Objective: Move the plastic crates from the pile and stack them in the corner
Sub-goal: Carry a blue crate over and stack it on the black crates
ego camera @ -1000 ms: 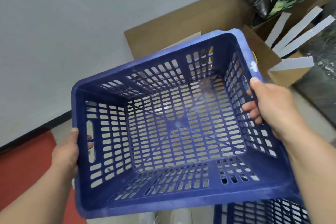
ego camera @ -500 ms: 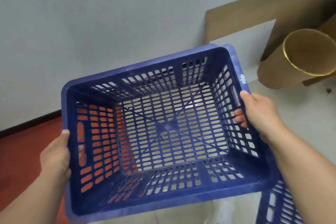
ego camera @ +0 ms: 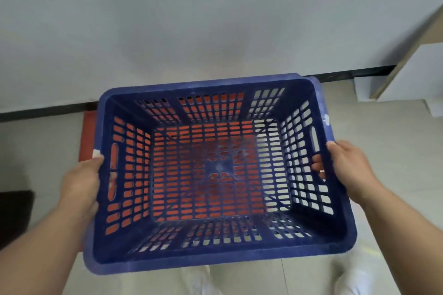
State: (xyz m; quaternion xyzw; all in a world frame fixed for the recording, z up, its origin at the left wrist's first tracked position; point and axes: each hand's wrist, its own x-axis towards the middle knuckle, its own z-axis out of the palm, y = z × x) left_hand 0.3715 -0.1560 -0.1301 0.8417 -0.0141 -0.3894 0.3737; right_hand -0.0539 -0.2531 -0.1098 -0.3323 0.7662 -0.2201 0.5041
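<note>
I hold a blue plastic crate (ego camera: 215,254) with slotted walls and floor in the air in front of me, roughly level, open side up. My left hand (ego camera: 81,182) grips its left rim beside the handle slot. My right hand (ego camera: 345,165) grips the right rim, fingers showing through the slots. The crate is empty. Through its floor I see a red mat (ego camera: 87,136) lying on the ground below. No other crate is in view.
A white wall (ego camera: 215,19) with a black skirting strip (ego camera: 347,74) runs across ahead. Pale floor tiles (ego camera: 395,141) lie on either side. A cardboard sheet (ego camera: 412,48) leans at the far right. A dark object (ego camera: 14,215) sits at the left edge.
I have turned left with the crate: the cardboard tube and boxes have left the view, the second crate at lower right is gone, and the red mat now lies directly under the crate.
</note>
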